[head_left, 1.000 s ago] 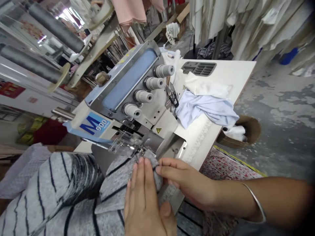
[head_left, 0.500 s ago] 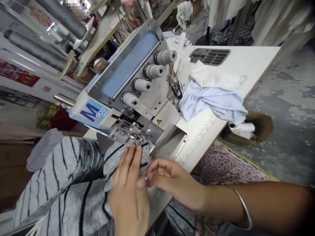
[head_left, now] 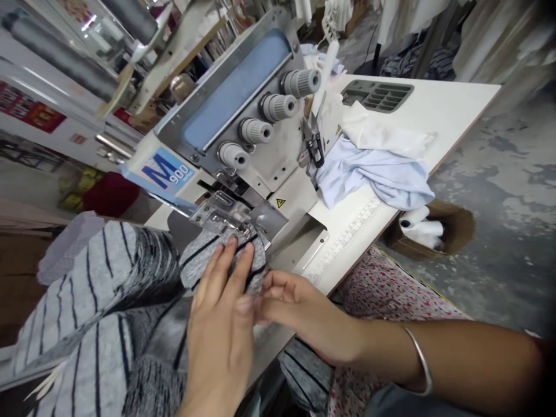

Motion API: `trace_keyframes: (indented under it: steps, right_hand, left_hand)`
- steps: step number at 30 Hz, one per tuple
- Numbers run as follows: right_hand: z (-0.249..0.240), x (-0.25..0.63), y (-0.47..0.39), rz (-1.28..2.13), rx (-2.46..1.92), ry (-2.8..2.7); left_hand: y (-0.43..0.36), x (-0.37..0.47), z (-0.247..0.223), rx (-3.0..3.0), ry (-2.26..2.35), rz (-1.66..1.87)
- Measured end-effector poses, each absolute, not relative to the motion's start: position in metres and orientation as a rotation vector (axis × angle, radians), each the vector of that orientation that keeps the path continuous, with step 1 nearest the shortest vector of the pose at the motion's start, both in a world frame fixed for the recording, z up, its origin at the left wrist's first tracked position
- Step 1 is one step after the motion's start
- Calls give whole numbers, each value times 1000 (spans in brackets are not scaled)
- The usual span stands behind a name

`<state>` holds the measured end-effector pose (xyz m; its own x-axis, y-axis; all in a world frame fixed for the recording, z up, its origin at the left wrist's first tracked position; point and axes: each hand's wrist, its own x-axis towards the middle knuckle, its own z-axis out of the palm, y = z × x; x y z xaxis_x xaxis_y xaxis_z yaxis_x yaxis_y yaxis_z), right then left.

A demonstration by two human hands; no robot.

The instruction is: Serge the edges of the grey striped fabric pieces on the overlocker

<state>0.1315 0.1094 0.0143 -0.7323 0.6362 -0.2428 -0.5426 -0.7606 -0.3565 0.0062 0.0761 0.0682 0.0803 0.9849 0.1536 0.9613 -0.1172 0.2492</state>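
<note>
Two-handed before the sewing machine (head_left: 237, 92), pressing striped cloth (head_left: 197, 259) with spread left hand (head_left: 221, 336), pinching with right hand (head_left: 313, 318); could pucker from uneven pulling, nip fingertips from crowding.

Grey fabric with black stripes (head_left: 202, 255) under the fingers (head_left: 221, 272); beyond them, a white machine with a pale-blue panel (head_left: 237, 92); farther right of them, light-blue cloth (head_left: 377, 174) on a white tabletop (head_left: 452, 101).
</note>
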Motion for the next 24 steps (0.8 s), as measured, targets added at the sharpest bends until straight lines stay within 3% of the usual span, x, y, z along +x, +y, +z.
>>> trace_keyframes:
  steps: [8,16,24]
  right_hand:
    - [4,154,131,2227,-635,-684]
    - [9,141,128,2393,-305,-561]
    - [11,158,132,1962,-594,-979]
  left_hand:
    - [72,10,67,2215,2064,469]
    - [76,0,63,2358,2020,446]
    - [78,-9,68,2346,1994,403]
